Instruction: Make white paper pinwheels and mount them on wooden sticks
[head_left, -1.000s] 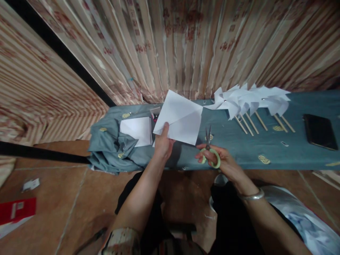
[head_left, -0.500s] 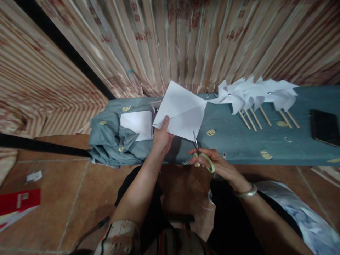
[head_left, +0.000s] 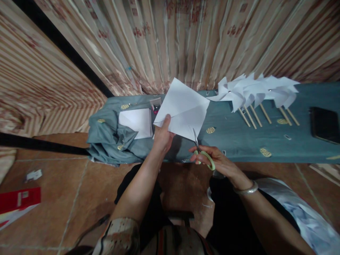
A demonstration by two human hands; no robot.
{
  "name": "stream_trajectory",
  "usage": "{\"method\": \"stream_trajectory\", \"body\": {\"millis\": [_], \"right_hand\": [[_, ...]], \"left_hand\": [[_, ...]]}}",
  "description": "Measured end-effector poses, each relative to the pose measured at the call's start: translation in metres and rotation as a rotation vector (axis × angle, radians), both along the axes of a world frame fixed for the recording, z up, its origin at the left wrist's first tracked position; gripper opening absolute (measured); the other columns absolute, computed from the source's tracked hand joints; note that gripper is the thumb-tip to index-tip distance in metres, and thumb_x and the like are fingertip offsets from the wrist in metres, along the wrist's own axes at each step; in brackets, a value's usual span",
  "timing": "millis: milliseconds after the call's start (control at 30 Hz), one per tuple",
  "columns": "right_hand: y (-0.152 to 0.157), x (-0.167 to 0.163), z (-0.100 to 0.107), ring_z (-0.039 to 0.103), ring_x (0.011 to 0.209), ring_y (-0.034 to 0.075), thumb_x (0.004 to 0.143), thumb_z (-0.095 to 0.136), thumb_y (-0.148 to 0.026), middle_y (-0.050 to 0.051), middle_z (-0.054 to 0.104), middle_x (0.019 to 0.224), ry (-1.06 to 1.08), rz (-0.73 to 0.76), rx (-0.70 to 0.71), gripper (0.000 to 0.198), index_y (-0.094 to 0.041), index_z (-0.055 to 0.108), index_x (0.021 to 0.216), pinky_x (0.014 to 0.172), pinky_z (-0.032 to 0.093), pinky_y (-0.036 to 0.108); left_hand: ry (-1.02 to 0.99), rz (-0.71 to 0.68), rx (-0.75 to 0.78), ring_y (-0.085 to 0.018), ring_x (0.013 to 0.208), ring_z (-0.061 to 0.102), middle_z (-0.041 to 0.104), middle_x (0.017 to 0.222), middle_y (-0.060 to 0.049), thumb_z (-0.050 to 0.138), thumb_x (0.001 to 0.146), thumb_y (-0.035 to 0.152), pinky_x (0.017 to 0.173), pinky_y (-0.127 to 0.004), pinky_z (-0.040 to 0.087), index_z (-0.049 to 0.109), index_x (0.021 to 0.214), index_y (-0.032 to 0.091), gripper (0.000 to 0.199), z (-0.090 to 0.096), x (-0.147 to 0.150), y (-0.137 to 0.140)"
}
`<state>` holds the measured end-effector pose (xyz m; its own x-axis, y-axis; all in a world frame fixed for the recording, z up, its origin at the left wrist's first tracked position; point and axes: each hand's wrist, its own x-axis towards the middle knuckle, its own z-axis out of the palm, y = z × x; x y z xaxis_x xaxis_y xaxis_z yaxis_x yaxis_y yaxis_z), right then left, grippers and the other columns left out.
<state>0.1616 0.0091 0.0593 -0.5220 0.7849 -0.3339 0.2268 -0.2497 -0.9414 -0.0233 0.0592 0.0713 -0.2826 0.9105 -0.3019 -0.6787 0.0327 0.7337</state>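
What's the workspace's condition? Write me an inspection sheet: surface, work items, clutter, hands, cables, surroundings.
Surface: blue-green patterned cloth, bunched at left end.
Work items: squarish white paper sheet; green-handled metal scissors, blades at its near edge; white paper pinwheels on wooden sticks.
Clutter: black rectangular object; white paper stack.
Hands: left hand grips the sheet; right hand holds the scissors.
Cables: nothing seen.
Surroundings: striped fabric curtain; brown tiled floor.

On our view's clock, we see the cloth-covered table (head_left: 239, 141) bearing stacked paper (head_left: 136, 122) at nine, a small item (head_left: 156, 107) at eleven, pinwheels (head_left: 251, 89) at two, a tablet (head_left: 325, 124) at three.
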Motion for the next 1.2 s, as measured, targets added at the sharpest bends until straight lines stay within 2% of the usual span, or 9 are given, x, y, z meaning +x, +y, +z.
{"method": "stream_trajectory", "body": {"millis": [333,467,633,900,1067,1200], "right_hand": [[-0.0004,-0.0006,-0.0024,0.058,0.067,0.013,0.073,0.071,-0.059,0.003,0.068,0.081,0.029,-0.029,-0.056,0.052,-0.016,0.067,0.103,0.064,0.05,0.027],[-0.0008,-0.0009,-0.0044,0.058,0.066,0.013,0.072,0.071,-0.061,0.003,0.067,0.077,0.031,-0.023,-0.043,0.054,-0.017,0.067,0.103,0.06,0.047,0.026],[-0.001,-0.0019,-0.006,0.058,0.062,0.012,0.071,0.072,-0.06,0.001,0.066,0.071,0.05,-0.039,-0.041,0.05,-0.017,0.067,0.096,0.058,0.047,0.025],[-0.0008,-0.0039,-0.006,0.058,0.057,0.011,0.065,0.078,-0.058,-0.002,0.063,0.064,0.077,-0.063,-0.115,0.052,-0.017,0.067,0.095,0.056,0.049,0.025],[-0.0005,-0.0059,-0.0053,0.057,0.054,0.01,0.063,0.08,-0.057,-0.003,0.061,0.061,0.087,-0.076,-0.138,0.052,-0.017,0.066,0.093,0.054,0.048,0.025],[-0.0005,-0.0076,-0.0059,0.057,0.054,0.009,0.059,0.083,-0.055,-0.003,0.062,0.061,0.103,-0.108,-0.177,0.053,-0.016,0.066,0.091,0.052,0.048,0.024]], "left_hand": [[-0.054,0.024,-0.039,-0.024,0.115,0.064,0.07,0.119,-0.008,0.069,0.083,0.022,0.096,-0.037,0.053,0.059,0.127,0.024,0.045,0.0008,0.0007,0.0005],[-0.037,0.009,0.005,-0.023,0.113,0.065,0.071,0.116,-0.008,0.066,0.084,0.022,0.095,-0.037,0.054,0.06,0.125,0.022,0.041,-0.0002,-0.0003,-0.0002],[-0.042,0.011,-0.012,-0.023,0.108,0.067,0.072,0.113,-0.008,0.067,0.083,0.021,0.092,-0.035,0.055,0.062,0.12,0.02,0.037,0.001,-0.0017,-0.0003],[-0.026,0.035,-0.003,-0.022,0.105,0.068,0.073,0.108,-0.01,0.068,0.082,0.023,0.09,-0.034,0.056,0.063,0.115,0.017,0.034,0.0017,-0.0022,-0.0002],[-0.03,0.039,0.006,-0.022,0.104,0.068,0.072,0.112,-0.01,0.069,0.081,0.023,0.09,-0.035,0.055,0.061,0.121,0.017,0.041,-0.0025,-0.0035,0.0002],[-0.035,0.038,0.006,-0.022,0.104,0.069,0.072,0.11,-0.01,0.068,0.082,0.022,0.09,-0.035,0.055,0.062,0.118,0.016,0.037,-0.0028,-0.0044,0.0004]]}}
